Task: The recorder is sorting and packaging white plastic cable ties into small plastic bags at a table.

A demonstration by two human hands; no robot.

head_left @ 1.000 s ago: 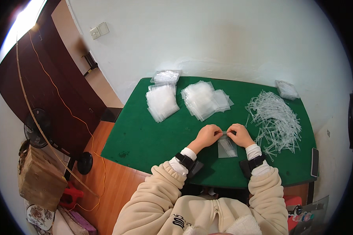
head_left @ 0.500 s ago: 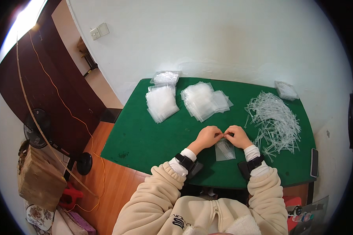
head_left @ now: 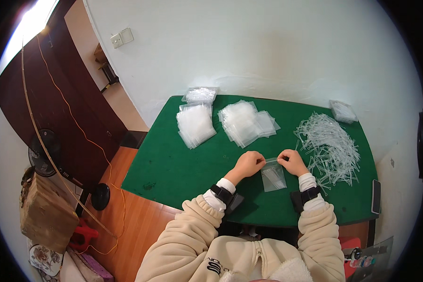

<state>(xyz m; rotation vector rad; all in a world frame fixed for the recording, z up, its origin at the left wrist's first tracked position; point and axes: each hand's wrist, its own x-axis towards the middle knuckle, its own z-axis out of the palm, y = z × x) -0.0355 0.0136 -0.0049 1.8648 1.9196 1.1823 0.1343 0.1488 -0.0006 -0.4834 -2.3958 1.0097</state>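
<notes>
A small clear zip bag (head_left: 274,178) with a few thin clear plastic sticks inside hangs between my hands, low over the green table. My left hand (head_left: 250,164) pinches its upper left corner. At the upper right corner, my right hand (head_left: 292,162) has its fingers closed on the bag's edge. The top edge runs stretched between the two hands. To the right of my right hand lies a big loose heap of clear plastic sticks (head_left: 331,148) with looped ends.
Two stacks of flat clear bags, a left stack (head_left: 196,126) and a middle stack (head_left: 239,123), lie at the back. Filled packs stand behind them (head_left: 201,94) and at the far right corner (head_left: 343,111). A phone (head_left: 376,197) rests at the right edge of the green table (head_left: 174,174).
My right hand has moved right, away from my left hand, along the bag's top edge. The bag's top now shows between them. My left hand stays nearly in place.
</notes>
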